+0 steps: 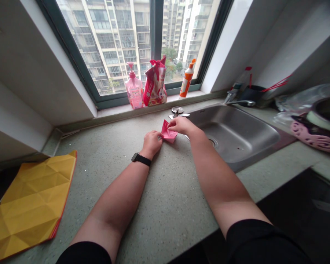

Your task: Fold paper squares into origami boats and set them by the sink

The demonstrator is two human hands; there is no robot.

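Observation:
A small folded pink paper boat [169,136] stands on the speckled grey-green countertop [121,146], left of the sink. My left hand [151,142], with a black watch on its wrist, pinches the boat's left end between closed fingers. From the right and above, my right hand [181,124] has its fingers closed at the upper part of the boat, near its pointed middle. Part of the paper's right side is covered by the right hand.
A steel sink [236,128] with a tap [236,102] lies to the right. Creased yellow paper sheets [38,198] lie at the left. A pink pump bottle [134,90], a red bag [155,84] and an orange-white bottle [187,80] stand along the window. A pink basket [316,137] sits far right.

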